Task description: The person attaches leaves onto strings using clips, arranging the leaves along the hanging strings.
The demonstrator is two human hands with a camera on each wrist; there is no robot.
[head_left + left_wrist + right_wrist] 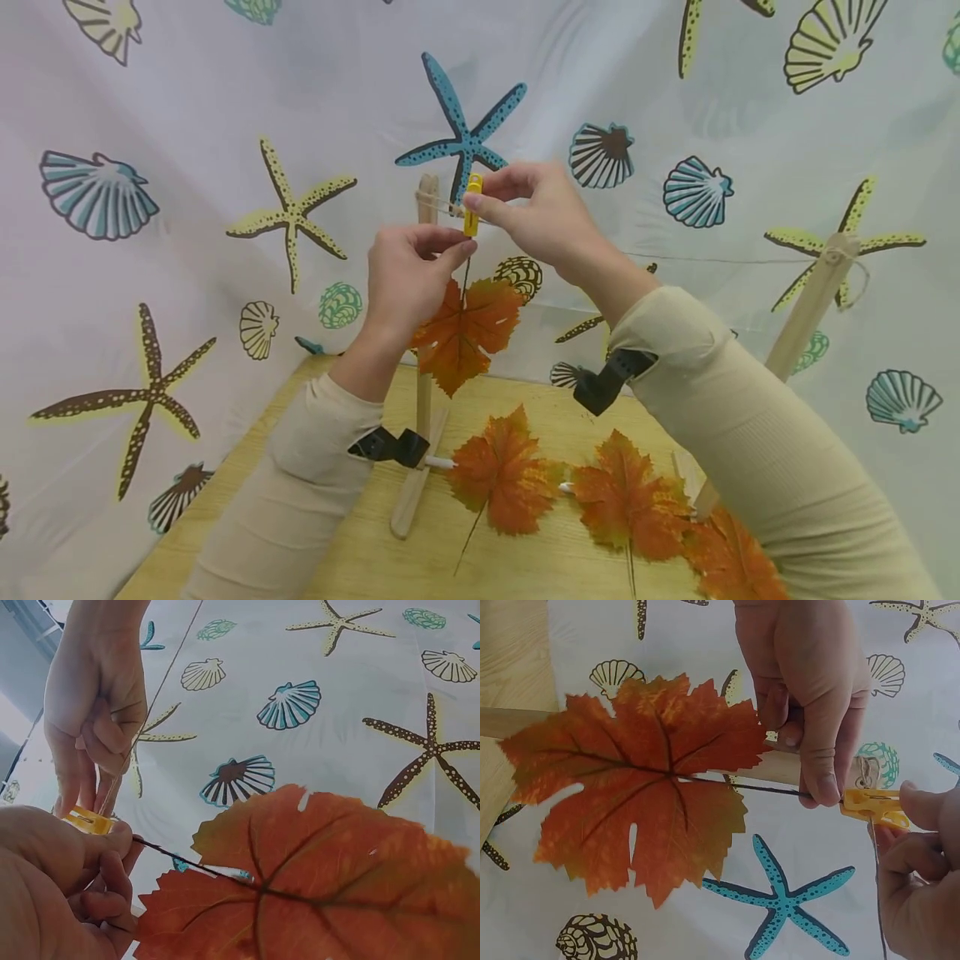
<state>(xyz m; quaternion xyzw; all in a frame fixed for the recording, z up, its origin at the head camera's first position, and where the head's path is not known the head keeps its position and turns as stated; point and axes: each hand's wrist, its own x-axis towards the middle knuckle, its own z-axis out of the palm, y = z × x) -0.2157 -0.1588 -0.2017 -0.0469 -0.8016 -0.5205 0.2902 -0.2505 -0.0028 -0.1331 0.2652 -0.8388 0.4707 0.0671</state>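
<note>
Orange leaf (471,329) — stem (742,785) pinched in left hand (411,275), right hand (546,210) pinching yellow clip (472,222)

A yellow clip (472,208) stands nearly upright against the thin string (879,885), its upper end pinched by the right hand (543,208). Just below hangs an orange-red leaf (468,333) with jagged edges and dark veins, its dark stem (467,277) pinched by the left hand (411,271) at the clip's lower end.

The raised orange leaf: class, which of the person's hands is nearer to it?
Left. The left hand pinches the raised orange leaf by its stem; the right hand is farther up, holding the yellow clip.
</note>
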